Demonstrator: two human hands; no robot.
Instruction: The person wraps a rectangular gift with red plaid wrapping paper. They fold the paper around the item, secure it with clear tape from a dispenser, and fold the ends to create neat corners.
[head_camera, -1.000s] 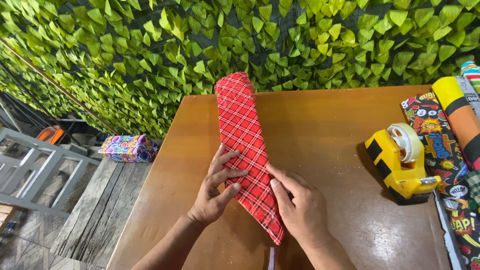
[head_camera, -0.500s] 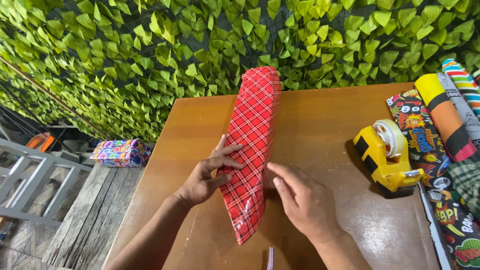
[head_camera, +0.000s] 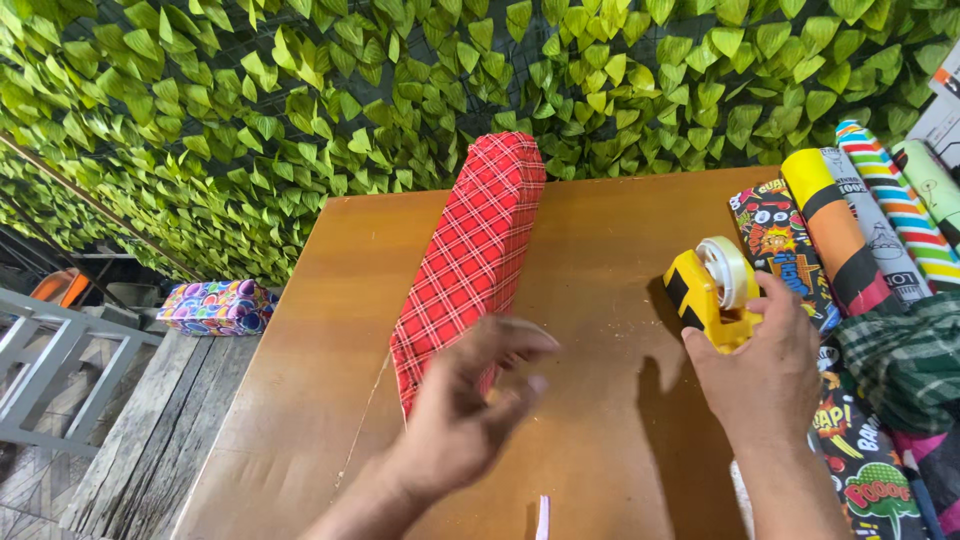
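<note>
A long package wrapped in red plaid paper (head_camera: 472, 250) lies lengthwise on the brown wooden table (head_camera: 600, 230). My left hand (head_camera: 470, 410) hovers blurred over the package's near end, its fingers spread and nothing in them. My right hand (head_camera: 765, 370) is out to the right, its fingers curled over the front of a yellow and black tape dispenser (head_camera: 705, 285) that carries a white roll of tape. The hand hides the dispenser's near end.
Several rolls of patterned wrapping paper (head_camera: 850, 230) lie along the table's right edge. A small white strip (head_camera: 541, 515) sits at the near edge. A colourful wrapped box (head_camera: 210, 305) rests on a wooden bench to the left. A wall of green leaves (head_camera: 400, 90) stands behind.
My right hand left the package and moved right onto the tape dispenser. My left hand lifted off the package. The package's near end has swung to the left.
</note>
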